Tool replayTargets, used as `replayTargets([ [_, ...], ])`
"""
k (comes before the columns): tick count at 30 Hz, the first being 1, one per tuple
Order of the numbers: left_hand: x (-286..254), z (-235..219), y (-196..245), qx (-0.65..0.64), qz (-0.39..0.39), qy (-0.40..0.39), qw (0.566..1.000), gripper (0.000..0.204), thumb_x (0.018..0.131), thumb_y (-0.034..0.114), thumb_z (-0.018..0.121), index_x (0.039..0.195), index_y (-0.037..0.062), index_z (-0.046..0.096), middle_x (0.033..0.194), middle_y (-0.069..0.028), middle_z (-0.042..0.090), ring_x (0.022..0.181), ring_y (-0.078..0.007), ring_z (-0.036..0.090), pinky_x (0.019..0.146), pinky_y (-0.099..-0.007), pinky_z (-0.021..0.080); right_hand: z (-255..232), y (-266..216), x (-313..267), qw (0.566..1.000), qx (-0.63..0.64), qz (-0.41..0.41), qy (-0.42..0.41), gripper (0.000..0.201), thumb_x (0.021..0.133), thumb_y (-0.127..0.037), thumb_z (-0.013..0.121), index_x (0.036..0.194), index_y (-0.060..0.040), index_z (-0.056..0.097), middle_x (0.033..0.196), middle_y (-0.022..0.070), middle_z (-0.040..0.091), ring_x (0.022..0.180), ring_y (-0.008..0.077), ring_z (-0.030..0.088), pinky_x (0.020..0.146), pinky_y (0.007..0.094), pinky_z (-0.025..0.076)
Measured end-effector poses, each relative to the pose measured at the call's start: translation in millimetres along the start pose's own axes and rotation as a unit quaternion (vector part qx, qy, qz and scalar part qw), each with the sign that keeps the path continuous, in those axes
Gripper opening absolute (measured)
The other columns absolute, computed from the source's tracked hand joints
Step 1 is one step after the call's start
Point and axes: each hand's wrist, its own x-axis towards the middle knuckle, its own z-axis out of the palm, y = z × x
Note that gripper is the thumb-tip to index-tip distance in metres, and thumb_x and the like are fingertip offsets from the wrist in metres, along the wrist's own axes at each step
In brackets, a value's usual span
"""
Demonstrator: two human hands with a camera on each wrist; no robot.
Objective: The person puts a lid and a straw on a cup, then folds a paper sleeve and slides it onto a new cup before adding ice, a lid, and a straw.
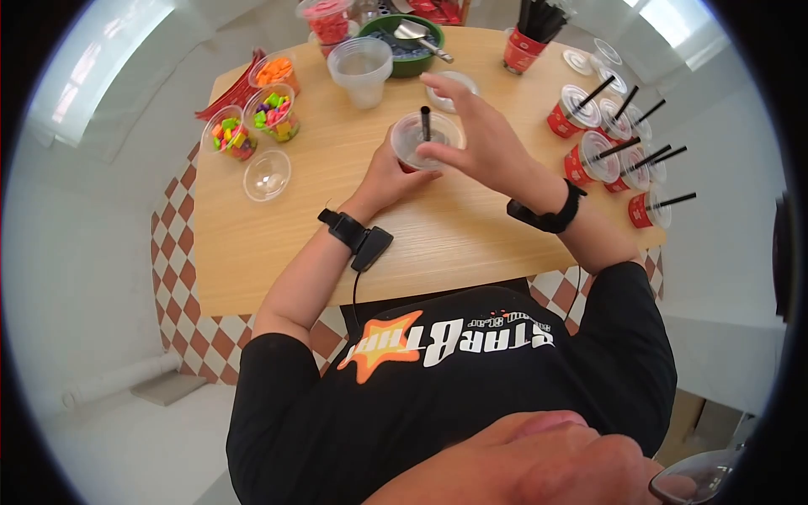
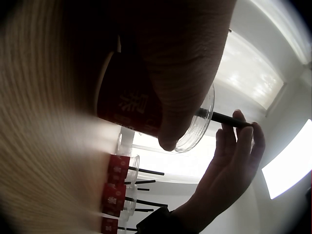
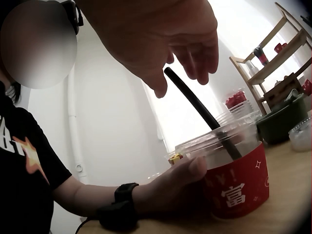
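On the wooden table (image 1: 454, 244), my left hand (image 1: 389, 178) curls round a clear plastic cup with a red paper sleeve (image 3: 239, 195) and holds it upright. White characters are printed on the sleeve. A clear lid (image 3: 195, 144) covers the cup, and a black straw (image 3: 195, 103) stands slanted through it. My right hand (image 1: 488, 143) hovers over the lid with thumb and fingers spread. In the right wrist view, the straw's upper end is right by its thumb, with no grip round it. The left wrist view shows the sleeve partly hidden by my left fingers.
Several lidded red cups (image 1: 578, 160) with straws stand at the right, below loose lids (image 1: 576, 61). A holder of black straws (image 1: 523, 52), a green bowl (image 1: 438, 38) with a scoop (image 1: 412, 31) and stacked clear containers (image 1: 360, 71) are farther back. Cups of colourful pieces (image 1: 273, 114) and a clear lid (image 1: 268, 175) lie left.
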Motion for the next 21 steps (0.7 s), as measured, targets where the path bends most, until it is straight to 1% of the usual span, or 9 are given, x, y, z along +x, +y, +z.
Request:
replayTargets([
  [2,0.9,0.9,-2.5,-0.046,-0.014,-0.025,0.999,0.092,0.071,0.021,0.089,0.143,0.0014,0.035,0.135,-0.0116,0.052,0.125,-0.0213,0.051,0.105,-0.0353,0.042,6.9,5.5,-14.9,0.994,-0.106,-0.001,0.027,0.091,0.077,-0.035,0.081,0.145,-0.0026,0.031,0.14,0.0248,0.047,0.124,0.0401,0.051,0.101,0.0438,0.046],
  [3,-0.6,0.4,-0.9,-0.048,0.01,-0.035,0.998,0.094,0.071,0.025,0.089,0.144,0.0017,0.034,0.136,-0.0114,0.051,0.127,-0.0217,0.05,0.106,-0.0361,0.041,9.9,10.8,-25.5,0.996,-0.066,0.045,-0.032,0.108,0.071,-0.044,0.084,0.149,0.001,0.023,0.144,0.0303,0.038,0.131,0.0442,0.043,0.108,0.0461,0.039],
  [5,-4.0,5.3,0.6,-0.078,0.011,-0.064,0.995,0.103,0.07,0.036,0.089,0.146,0.0024,0.03,0.137,-0.0119,0.048,0.13,-0.0229,0.047,0.109,-0.0384,0.038,13.9,9.0,-44.2,0.995,-0.023,0.092,-0.043,0.107,0.072,-0.041,0.084,0.15,-0.0001,0.022,0.145,0.028,0.038,0.132,0.0423,0.043,0.108,0.0451,0.04],
  [7,-5.9,11.7,2.5,-0.062,0.004,-0.105,0.993,0.104,0.07,0.035,0.089,0.148,0.0027,0.027,0.139,-0.0123,0.047,0.132,-0.023,0.045,0.11,-0.0386,0.037,8.0,-0.2,-57.1,0.983,0.053,0.156,-0.076,0.104,0.073,-0.039,0.083,0.15,-0.0026,0.024,0.141,0.0252,0.041,0.129,0.0402,0.046,0.106,0.0433,0.042],
  [11,-16.1,23.2,10.8,-0.089,-0.017,-0.16,0.983,0.113,0.071,0.035,0.086,0.155,0.0053,0.016,0.147,-0.016,0.041,0.139,-0.0259,0.038,0.116,-0.0393,0.03,-13.3,-4.9,-89.8,0.988,0.026,0.147,-0.029,0.099,0.073,-0.035,0.084,0.148,-0.0035,0.028,0.137,0.0237,0.043,0.125,0.0387,0.049,0.104,0.0418,0.044],
  [14,-15.7,19.7,11.4,-0.078,-0.023,-0.154,0.985,0.109,0.075,0.034,0.083,0.156,0.0063,0.015,0.149,-0.018,0.039,0.14,-0.028,0.038,0.118,-0.0405,0.026,-55.6,-17.7,-118.3,0.979,0.03,0.199,0.01,0.093,0.072,-0.03,0.084,0.145,-0.0035,0.032,0.137,0.022,0.044,0.125,0.0357,0.051,0.103,0.0419,0.044],
  [16,-14.6,19.6,11.8,-0.079,-0.043,-0.136,0.987,0.106,0.077,0.034,0.081,0.156,0.0065,0.016,0.149,-0.0186,0.04,0.14,-0.0289,0.038,0.119,-0.0412,0.024,-82.6,-23.1,-142.3,0.961,-0.016,0.261,0.084,0.085,0.07,-0.03,0.085,0.135,0.0021,0.04,0.133,0.0204,0.045,0.12,0.0339,0.053,0.1,0.0393,0.047],
  [17,-14.3,19.8,11.3,-0.064,-0.044,-0.148,0.986,0.099,0.08,0.032,0.078,0.155,0.0063,0.019,0.147,-0.0185,0.043,0.14,-0.029,0.039,0.118,-0.0415,0.025,-92.3,-22.5,-156.6,0.961,-0.016,0.264,0.084,0.085,0.07,-0.03,0.085,0.135,0.0021,0.04,0.133,0.0204,0.045,0.12,0.0339,0.053,0.1,0.0393,0.047],
  [21,-12.7,22.8,14.1,-0.028,-0.049,-0.163,0.985,0.084,0.084,0.027,0.072,0.153,0.0055,0.028,0.14,-0.0171,0.05,0.135,-0.0278,0.044,0.117,-0.0412,0.029,-123.8,-14.5,-204.0,0.906,-0.142,0.332,0.221,0.08,0.072,-0.03,0.086,0.131,0.0025,0.042,0.136,0.0182,0.04,0.118,0.0322,0.053,0.101,0.0392,0.047],
])
